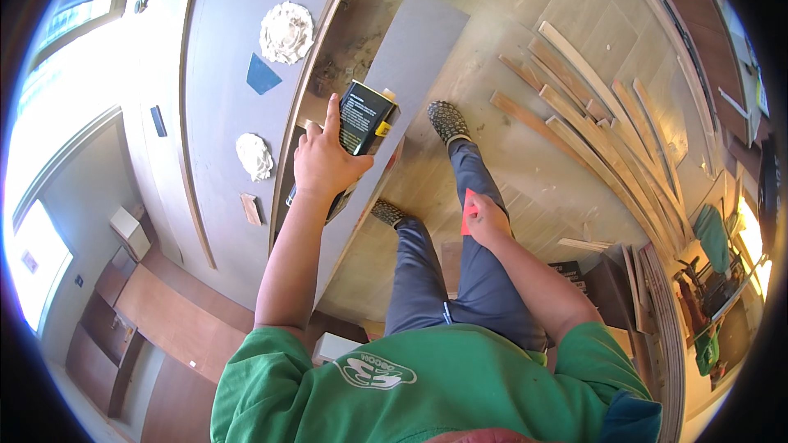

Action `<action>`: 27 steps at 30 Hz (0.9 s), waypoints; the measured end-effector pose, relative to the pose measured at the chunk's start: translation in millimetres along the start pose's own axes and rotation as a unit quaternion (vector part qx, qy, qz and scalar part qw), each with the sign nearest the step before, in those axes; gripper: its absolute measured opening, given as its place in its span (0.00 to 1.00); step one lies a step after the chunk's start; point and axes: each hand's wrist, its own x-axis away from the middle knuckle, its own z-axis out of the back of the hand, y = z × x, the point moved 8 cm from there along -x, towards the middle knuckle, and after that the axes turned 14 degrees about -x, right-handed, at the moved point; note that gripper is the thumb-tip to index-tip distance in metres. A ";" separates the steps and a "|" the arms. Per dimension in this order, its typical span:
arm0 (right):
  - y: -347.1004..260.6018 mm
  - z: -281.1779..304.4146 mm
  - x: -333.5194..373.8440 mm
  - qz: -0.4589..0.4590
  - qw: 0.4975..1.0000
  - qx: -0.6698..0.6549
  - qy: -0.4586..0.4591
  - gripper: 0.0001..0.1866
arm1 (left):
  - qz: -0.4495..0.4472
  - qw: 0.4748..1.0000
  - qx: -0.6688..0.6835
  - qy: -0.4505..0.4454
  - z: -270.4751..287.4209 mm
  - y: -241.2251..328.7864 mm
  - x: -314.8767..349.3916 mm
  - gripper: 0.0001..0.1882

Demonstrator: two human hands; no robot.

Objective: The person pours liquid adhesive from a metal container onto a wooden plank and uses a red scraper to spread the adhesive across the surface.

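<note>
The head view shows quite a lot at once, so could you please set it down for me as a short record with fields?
Left hand: left hand over a black box, index finger extended; firmness of grip unclear
Right hand: right hand closed on a red piece, in front of the trouser leg
Left side: pale board bearing a blue piece and two white ruffled mounds
Right side: loose pile of wooden strips on the floor
</note>
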 end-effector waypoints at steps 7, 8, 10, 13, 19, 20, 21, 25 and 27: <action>-2.4 1.8 -6.5 -0.033 0.999 -0.004 -0.010 0.10 | 0.002 1.000 0.006 -0.020 20.8 12.4 -14.9 0.63; -1.6 2.1 -7.1 -0.034 0.999 -0.006 -0.007 0.11 | 0.001 1.000 0.008 -0.023 24.0 14.3 -16.3 0.63; 0.0 1.5 -8.4 -0.037 0.999 -0.010 -0.008 0.10 | 0.000 1.000 0.012 -0.023 28.3 17.0 -19.0 0.63; 0.3 0.7 -9.6 -0.030 0.999 -0.015 -0.006 0.10 | -0.004 1.000 0.014 -0.018 32.3 18.8 -22.4 0.62; 0.4 1.1 -12.6 -0.032 0.999 -0.023 -0.009 0.10 | -0.007 1.000 0.006 -0.027 37.2 22.9 -25.4 0.62; 0.2 1.2 -12.8 -0.029 0.999 -0.024 -0.009 0.10 | -0.008 1.000 0.005 -0.027 37.3 23.3 -25.3 0.62; 0.7 0.8 -13.2 -0.032 0.999 -0.021 -0.012 0.10 | -0.009 1.000 0.005 -0.027 37.3 23.6 -25.2 0.62; 1.0 0.2 -14.0 -0.033 0.999 -0.015 -0.017 0.10 | -0.010 1.000 0.007 -0.025 38.5 23.5 -23.1 0.62; 0.5 -0.1 -14.1 -0.035 0.999 -0.016 -0.017 0.11 | -0.010 1.000 0.008 -0.027 42.3 25.3 -21.5 0.62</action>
